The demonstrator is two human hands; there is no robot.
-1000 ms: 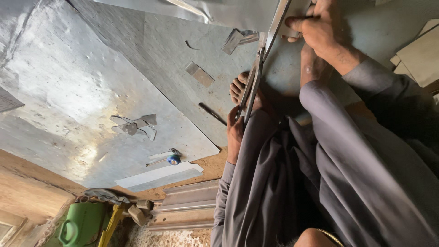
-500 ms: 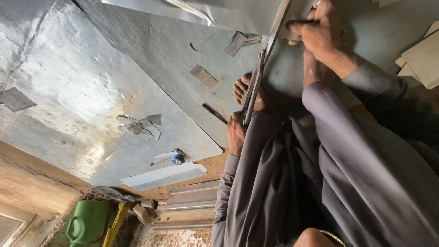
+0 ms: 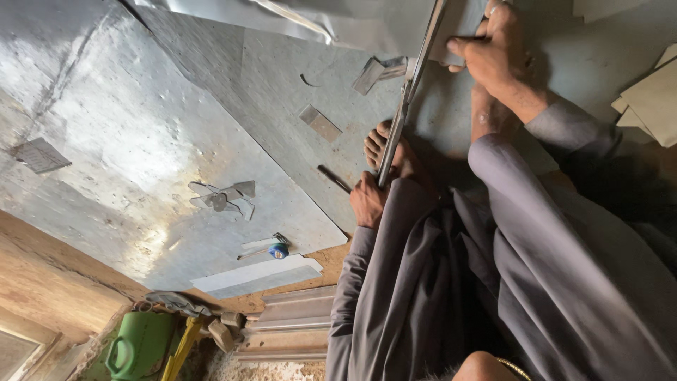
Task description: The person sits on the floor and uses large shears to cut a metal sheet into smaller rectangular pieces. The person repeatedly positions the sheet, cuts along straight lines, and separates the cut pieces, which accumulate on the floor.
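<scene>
A long narrow metal bar (image 3: 409, 92) lies slantwise across a big grey metal sheet (image 3: 176, 127) on the floor. My left hand (image 3: 368, 201) grips the bar's near end, right beside my bare foot (image 3: 381, 144), which rests against the bar. My right hand (image 3: 497, 53) is at the bar's far end, fingers pinched on what looks like a thin dark tool pressed to the bar's edge. My grey-clad knees (image 3: 508, 212) fill the lower right.
Small metal offcuts (image 3: 321, 123) and a bent scrap (image 3: 222, 197) lie on the sheet. A blue-tipped tool (image 3: 276, 249) and a pale strip (image 3: 254, 275) sit at its edge. A green can (image 3: 141, 342) stands on the ground; cardboard pieces (image 3: 652, 95) lie at right.
The view has drifted slightly, so the sheet and scraps sit a little lower and to the right. Both hands stay on the bar in about the same places.
</scene>
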